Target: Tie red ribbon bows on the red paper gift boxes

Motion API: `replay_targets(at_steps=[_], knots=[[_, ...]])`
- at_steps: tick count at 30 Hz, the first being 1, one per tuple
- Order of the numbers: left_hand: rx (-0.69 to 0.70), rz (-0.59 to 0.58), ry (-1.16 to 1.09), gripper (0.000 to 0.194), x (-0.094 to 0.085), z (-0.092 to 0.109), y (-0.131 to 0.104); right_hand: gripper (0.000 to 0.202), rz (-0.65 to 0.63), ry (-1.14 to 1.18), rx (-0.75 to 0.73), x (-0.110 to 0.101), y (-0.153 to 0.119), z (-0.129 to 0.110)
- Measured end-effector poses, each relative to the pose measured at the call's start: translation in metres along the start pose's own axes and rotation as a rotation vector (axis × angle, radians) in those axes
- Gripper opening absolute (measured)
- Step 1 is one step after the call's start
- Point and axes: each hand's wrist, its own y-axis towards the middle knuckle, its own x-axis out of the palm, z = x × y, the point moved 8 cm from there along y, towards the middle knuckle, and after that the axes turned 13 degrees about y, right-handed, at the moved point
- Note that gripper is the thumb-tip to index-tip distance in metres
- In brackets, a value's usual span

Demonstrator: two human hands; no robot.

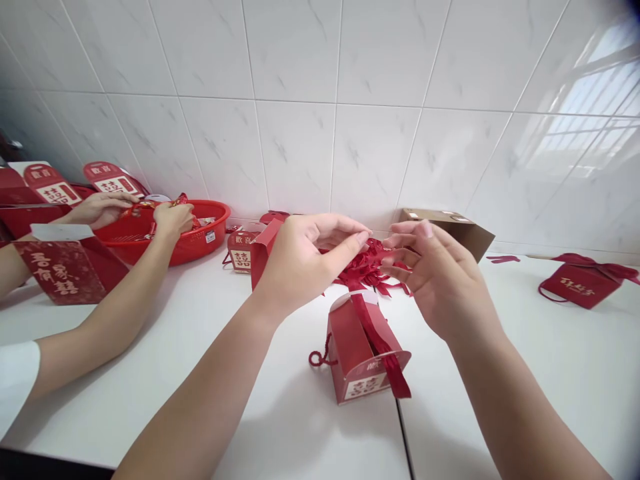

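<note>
While both hands meet over the table mid-frame, head view only, so one pass. Left hand [305, 263] & right hand [435, 280] raised just above and behind a small red gift box [363, 357], fingertips turned inward toward each other. Pinched betw. them: a bunch of red ribbons [367, 267], loose ends fanning out below the fingers. Left thumb & forefinger closed on the bunch from the left side; right fingers half curled, tips touching the same bunch from the right, palm hidden, so exact grip on that side hard to tell.

Key relation: box directly below the hands and slightly nearer the camera, standing on the white table [525, 373], tilted w/ printed front face toward the viewer. One ribbon strip [377, 337] running from the pinched bunch down over the box top and off its front edge, long axis roughly away-to-near, slanting a bit right. Cord handle [320, 353] sticking out on the box's left side. Both hands abt equally close to the box; left a touch nearer its handle side.

Elsewhere: co-worker's hands [135, 213] far left, over a red basket [200, 233], well apart from the box. More red boxes [245, 250] by the tiled wall, a brown carton [450, 227] behind the right hand, a red bag [580, 283] far right.
</note>
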Motion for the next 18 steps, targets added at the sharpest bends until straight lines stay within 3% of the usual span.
replay_targets(at_steps=[4,7,10,13,15,18], knots=[[0.016,0.028,0.072,0.015,-0.008,0.009,-0.003,0.031,-0.028,0.046,0.061,0.004,-0.002,-0.002],[0.002,-0.075,0.162,0.014,-0.006,-0.001,-0.001,0.028,-0.04,0.079,0.087,0.004,-0.002,-0.003],[-0.072,-0.356,0.412,0.026,0.01,-0.036,0.001,0.019,-0.002,0.098,0.087,-0.003,0.001,-0.001],[-0.157,-0.781,0.621,0.058,0.037,-0.085,-0.007,0.013,0.028,0.132,0.103,-0.009,0.004,0.003],[-0.133,-1.011,0.552,0.073,0.056,-0.101,-0.015,0.013,0.039,0.145,0.123,-0.012,0.005,0.005],[-0.083,-1.151,0.406,0.068,0.074,-0.105,-0.021,0.013,0.043,0.157,0.147,-0.014,0.006,0.007]])
